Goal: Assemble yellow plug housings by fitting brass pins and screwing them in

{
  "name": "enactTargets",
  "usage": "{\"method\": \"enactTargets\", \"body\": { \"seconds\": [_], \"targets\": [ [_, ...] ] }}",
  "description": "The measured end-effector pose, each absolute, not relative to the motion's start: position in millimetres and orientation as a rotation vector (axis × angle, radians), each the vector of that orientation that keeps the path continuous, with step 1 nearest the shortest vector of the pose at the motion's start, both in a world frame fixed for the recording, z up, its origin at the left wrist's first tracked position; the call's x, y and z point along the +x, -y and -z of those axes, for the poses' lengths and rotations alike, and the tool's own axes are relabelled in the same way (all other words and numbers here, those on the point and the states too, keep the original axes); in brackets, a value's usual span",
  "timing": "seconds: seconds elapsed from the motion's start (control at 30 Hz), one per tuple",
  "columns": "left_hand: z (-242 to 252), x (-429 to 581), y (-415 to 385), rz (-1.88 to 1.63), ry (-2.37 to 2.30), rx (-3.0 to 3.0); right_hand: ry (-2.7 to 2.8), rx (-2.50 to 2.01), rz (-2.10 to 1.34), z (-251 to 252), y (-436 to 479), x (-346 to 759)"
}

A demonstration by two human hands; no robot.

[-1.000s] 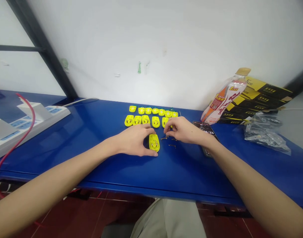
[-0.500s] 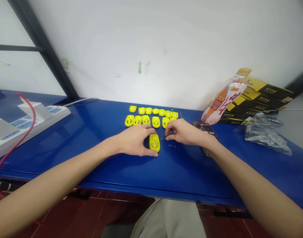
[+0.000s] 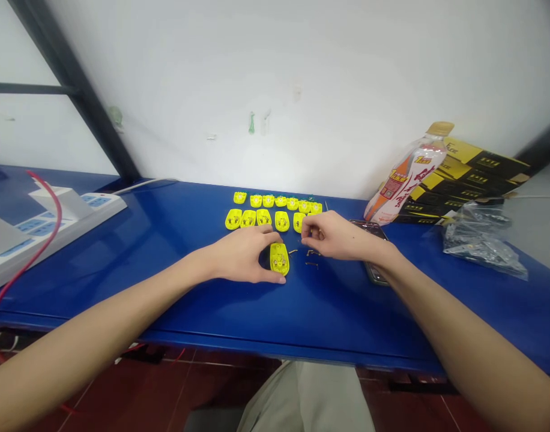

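My left hand (image 3: 241,255) grips the sides of a yellow plastic plug shell (image 3: 279,259) lying open side up on the table, its thumb at the near end. My right hand (image 3: 335,236) hovers just to the right, fingertips drawn together above several small brass wire pieces (image 3: 311,254). Whether those fingers pinch anything is hidden. Beyond both hands, two rows of similar yellow plug shells (image 3: 263,218) lie on the blue table (image 3: 347,318), and my right fingers partly cover the end of the front row.
A phone (image 3: 374,252) lies partly under my right wrist. Behind it stand a plastic drink bottle (image 3: 405,177) and stacked black-and-yellow boxes (image 3: 477,174). A clear bag of metal parts (image 3: 480,240) sits at right. A white power strip (image 3: 63,219) and red cable (image 3: 41,240) lie at left.
My right fingertips have shifted slightly above the brass pieces, and one more piece now shows beneath them. My left hand and the shell it grips have barely moved.
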State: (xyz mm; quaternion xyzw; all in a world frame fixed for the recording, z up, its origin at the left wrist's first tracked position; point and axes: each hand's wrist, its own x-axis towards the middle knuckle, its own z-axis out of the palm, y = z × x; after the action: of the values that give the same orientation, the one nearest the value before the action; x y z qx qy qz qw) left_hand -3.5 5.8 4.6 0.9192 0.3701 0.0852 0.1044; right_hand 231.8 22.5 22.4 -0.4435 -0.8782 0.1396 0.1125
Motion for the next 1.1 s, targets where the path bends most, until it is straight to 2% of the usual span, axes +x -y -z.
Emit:
{"method": "enactTargets", "body": {
  "seconds": [0.13, 0.6, 1.1],
  "targets": [
    [-4, -3, -6, -0.255, -1.083, 2.709, 2.514, -1.263, -0.511, -24, -24, 232],
    [-3, -4, -6, -0.238, -1.105, 2.718, 2.601, -1.325, -0.474, -11, -28, 230],
    [-3, -4, -6, -0.230, -1.099, 2.727, 2.555, -1.259, -0.643, -10, -22, 224]
  ]
}}
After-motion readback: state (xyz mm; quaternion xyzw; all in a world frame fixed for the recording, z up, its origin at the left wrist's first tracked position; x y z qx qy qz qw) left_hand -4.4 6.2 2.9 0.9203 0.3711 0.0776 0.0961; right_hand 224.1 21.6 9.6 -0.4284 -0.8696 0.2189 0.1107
